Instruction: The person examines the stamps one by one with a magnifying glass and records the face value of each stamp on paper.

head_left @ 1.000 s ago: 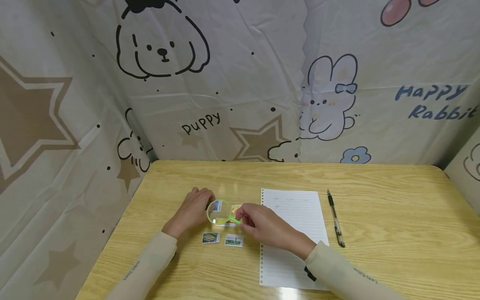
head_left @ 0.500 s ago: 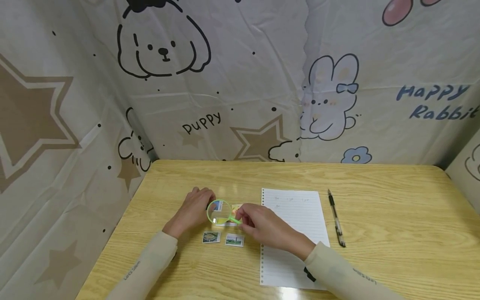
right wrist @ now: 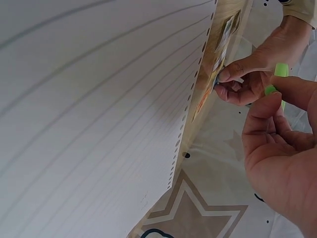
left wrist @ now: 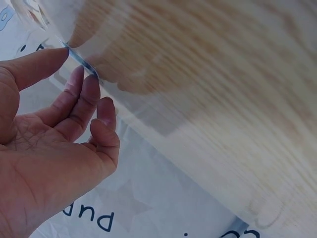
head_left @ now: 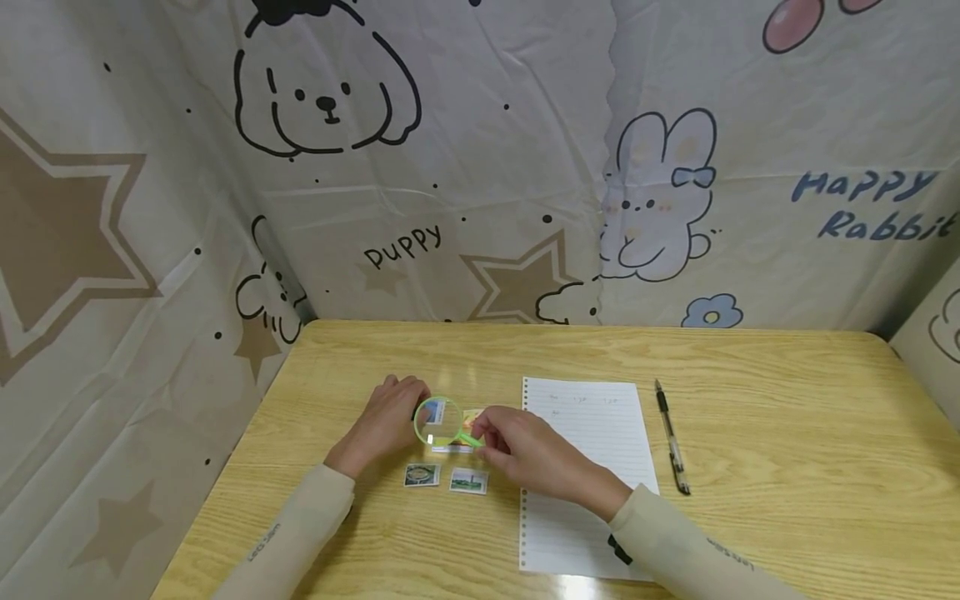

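Note:
My right hand [head_left: 536, 450] pinches the handle of a small green-rimmed magnifying glass [head_left: 438, 422] between thumb and fingers. Its round lens hovers over a group of postage stamps. With thumb and fingertips, my left hand [head_left: 384, 419] holds the edges of a blue stamp [left wrist: 81, 60], which shows through the lens in the head view. To the right lies a red-and-yellow stamp [head_left: 470, 418], partly behind my right fingers. Below the lens is another stamp [head_left: 452, 449], partly covered. Nearer me are a stadium-like stamp [head_left: 422, 475] and a green landscape stamp [head_left: 468, 481].
A lined, punched sheet of paper [head_left: 577, 533] with faint writing near its top lies under my right forearm. Right of it rests a black pen [head_left: 672, 437]. Printed cloth [head_left: 450, 200] stands behind and beside the wooden table [head_left: 787, 433].
The magnifying glass has tilted or risen very slightly, so less of the yellow stamp shows inside the lens. Both hands stay in place, and the other stamps, paper and pen have not moved.

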{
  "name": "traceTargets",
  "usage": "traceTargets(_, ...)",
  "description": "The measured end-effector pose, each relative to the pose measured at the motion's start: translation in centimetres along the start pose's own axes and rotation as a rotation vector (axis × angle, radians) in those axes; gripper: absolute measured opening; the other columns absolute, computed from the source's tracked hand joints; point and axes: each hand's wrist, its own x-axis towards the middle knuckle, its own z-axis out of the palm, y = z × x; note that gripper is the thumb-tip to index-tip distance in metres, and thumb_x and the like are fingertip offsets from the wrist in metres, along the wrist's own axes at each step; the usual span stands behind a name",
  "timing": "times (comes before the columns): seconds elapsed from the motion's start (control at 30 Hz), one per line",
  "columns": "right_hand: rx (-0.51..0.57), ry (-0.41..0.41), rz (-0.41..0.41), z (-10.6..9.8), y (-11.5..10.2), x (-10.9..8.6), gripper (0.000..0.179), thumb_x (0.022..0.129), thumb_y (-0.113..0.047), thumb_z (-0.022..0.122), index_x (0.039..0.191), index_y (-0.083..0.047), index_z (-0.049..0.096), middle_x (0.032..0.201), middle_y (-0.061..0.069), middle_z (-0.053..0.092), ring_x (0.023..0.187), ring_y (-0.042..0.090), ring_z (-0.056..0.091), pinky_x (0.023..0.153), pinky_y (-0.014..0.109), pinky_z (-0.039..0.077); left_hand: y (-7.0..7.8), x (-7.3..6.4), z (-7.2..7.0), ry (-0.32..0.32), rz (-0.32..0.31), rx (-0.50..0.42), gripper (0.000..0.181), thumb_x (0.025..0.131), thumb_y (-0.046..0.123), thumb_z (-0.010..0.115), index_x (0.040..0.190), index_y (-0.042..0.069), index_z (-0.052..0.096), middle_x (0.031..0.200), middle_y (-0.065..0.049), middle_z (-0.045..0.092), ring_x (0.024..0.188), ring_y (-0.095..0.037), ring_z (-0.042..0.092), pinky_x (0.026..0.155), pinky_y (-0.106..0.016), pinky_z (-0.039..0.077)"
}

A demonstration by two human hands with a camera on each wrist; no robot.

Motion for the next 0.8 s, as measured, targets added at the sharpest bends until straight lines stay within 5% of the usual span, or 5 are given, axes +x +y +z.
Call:
traceTargets(0.27,0.0,0.055,-0.011,-0.2,0.0,-0.3,0.013,0.103,-0.004,0.076,0.111,-0.01,0.069,0.088,-0.008,0.058,0.078,0.009,0.054,0.069,0.03,0.05,0.1,0.1,0.1,-0.001,-0.024,0.015,0.014,0.097,-0.001,0.077,0.109,0.0,0.069,0.103,-0.008,0.068,0.089,-0.026,0.047,0.083,-0.043,0.042)
traceTargets(0.5,0.038,0.073,0.049,-0.9,-0.1,-0.5,0.013,0.104,-0.006,0.074,0.115,-0.011,0.068,0.086,-0.007,0.059,0.076,0.009,0.055,0.066,0.028,0.05,0.1,0.3,0.2,-0.015,-0.043,0.027,0.009,0.098,0.005,0.075,0.101,0.004,0.066,0.094,-0.002,0.06,0.087,-0.025,0.045,0.08,-0.04,0.039)
traceTargets(0.8,0.071,0.172,0.097,-1.8,0.3,-0.9,0.012,0.101,-0.004,0.075,0.109,-0.009,0.067,0.084,-0.006,0.059,0.074,0.01,0.055,0.064,0.027,0.049,0.4,0.3,0.3,-0.008,-0.039,0.015,0.012,0.099,0.008,0.079,0.103,0.004,0.068,0.103,-0.006,0.066,0.092,-0.027,0.049,0.085,-0.043,0.043)
